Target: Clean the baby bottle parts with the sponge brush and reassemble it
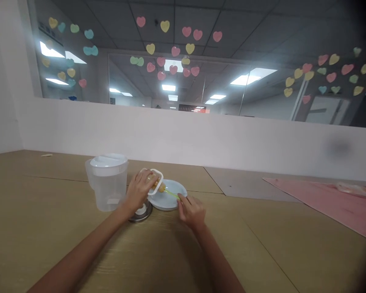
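Observation:
My left hand (pixel 139 188) is closed around a small clear container with a white square rim (pixel 160 179). It is tipped on its side over a pale round plate (pixel 167 202), its mouth facing right. Yellowish lumps (pixel 161 187) show at the mouth; their kind is unclear. Pinched in my right hand (pixel 192 211) is a thin yellow-green stick (pixel 172 194), whose far end meets the lumps. Its tip is too small to make out. Below my left hand lies a round metal lid (pixel 137 218) with a white knob (pixel 142 210), partly hidden by the wrist.
A translucent plastic pitcher with a white lid (pixel 110 183) stands left of my left hand. A pink sheet (pixel 329 203) covers the table's right side, with a crumpled clear wrapper (pixel 356 190) on it. Behind the brown table (pixel 64 228) rises a white wall (pixel 183 138) below a window.

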Motion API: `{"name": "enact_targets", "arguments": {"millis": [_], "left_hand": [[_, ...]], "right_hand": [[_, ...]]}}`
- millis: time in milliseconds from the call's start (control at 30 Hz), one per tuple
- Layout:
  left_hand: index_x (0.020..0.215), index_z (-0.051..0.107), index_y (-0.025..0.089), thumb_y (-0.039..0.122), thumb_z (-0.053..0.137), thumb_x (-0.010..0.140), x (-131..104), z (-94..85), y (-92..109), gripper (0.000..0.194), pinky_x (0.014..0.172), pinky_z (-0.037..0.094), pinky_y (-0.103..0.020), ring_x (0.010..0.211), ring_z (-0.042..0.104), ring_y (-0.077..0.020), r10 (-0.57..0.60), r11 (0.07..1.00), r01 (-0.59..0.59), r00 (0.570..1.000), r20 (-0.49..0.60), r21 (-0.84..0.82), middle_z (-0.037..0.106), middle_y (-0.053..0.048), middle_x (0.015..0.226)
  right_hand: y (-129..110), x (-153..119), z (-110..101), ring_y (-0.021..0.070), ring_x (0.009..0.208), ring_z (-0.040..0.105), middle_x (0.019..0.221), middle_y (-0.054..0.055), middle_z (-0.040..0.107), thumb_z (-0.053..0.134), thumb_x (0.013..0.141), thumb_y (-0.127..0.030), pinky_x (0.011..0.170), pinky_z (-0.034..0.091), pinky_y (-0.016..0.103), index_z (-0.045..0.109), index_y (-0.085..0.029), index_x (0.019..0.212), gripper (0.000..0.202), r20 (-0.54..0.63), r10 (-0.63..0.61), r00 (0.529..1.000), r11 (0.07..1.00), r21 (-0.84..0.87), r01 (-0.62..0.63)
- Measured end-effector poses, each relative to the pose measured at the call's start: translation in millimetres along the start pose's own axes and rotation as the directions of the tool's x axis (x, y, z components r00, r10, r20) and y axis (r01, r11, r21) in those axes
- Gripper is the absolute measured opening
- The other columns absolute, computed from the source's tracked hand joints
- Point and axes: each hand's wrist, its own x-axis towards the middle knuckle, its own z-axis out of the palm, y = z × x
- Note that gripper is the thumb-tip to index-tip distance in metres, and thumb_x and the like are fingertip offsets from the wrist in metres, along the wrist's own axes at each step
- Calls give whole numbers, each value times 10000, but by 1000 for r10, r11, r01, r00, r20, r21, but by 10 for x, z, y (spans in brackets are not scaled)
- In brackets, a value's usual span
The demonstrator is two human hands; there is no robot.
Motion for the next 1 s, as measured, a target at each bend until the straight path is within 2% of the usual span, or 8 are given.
{"name": "enact_targets", "arguments": {"millis": [233,300,400,467,533,667,833,1000], "left_hand": [[1151,564,245,34,353,832,457,49,-199,436,1040,227,-481,1227,385,-258,53,999,-53,997,57,-11,506,-104,1220],[1099,586,241,30,369,824,493,51,-269,409,1037,229,-490,1200,413,-259,49,999,-50,996,72,1,524,-103,1194],[1097,587,228,90,497,781,466,15,-297,357,1009,299,-470,1152,459,-270,-59,995,65,996,74,-74,532,-109,1176],[1140,561,206,211,622,724,409,-28,-231,420,948,383,-433,1096,504,-272,-235,941,246,969,74,-231,541,-108,1163],[1154,543,178,350,685,677,333,-80,-100,526,869,446,-385,1021,556,-257,-398,795,416,907,139,-441,581,-94,1121],[1096,593,155,480,674,675,125,-171,249,538,804,470,-329,918,610,-232,-379,538,494,865,328,-683,666,-75,1021],[1080,622,175,499,704,640,-217,-119,630,553,854,448,-333,966,600,-250,-192,584,464,876,442,-666,668,-66,1061],[1111,596,205,495,716,619,-439,53,776,584,877,440,-340,1018,578,-260,-169,589,485,856,488,-647,644,-64,1113]], "right_hand": [[306,-235,80,133,643,579,697,48,657,453,841,-292,600,362,224,673,-167,814,255,113,342,933,939,3,-344],[356,-261,94,141,660,581,722,57,662,428,847,-297,596,346,227,669,-156,826,280,174,540,823,841,-98,-531],[404,-233,105,148,713,592,805,70,671,383,879,-298,599,328,229,656,-150,911,313,253,783,569,622,-288,-728],[415,-204,114,157,768,606,892,87,669,352,899,-286,616,336,232,645,-145,965,331,335,833,440,548,-393,-738],[410,-195,132,169,819,617,976,113,655,345,905,-266,640,356,238,641,-133,985,335,418,830,371,545,-461,-700],[370,-239,179,194,832,637,968,132,660,406,874,-239,653,388,250,659,-124,928,284,526,782,333,596,-477,-646],[311,-267,194,220,827,644,882,136,679,432,852,-238,654,412,270,656,-130,916,256,601,722,343,662,-456,-594],[271,-243,182,227,887,624,888,149,674,430,845,-215,684,413,274,663,-118,875,254,627,674,392,719,-431,-545]]}}
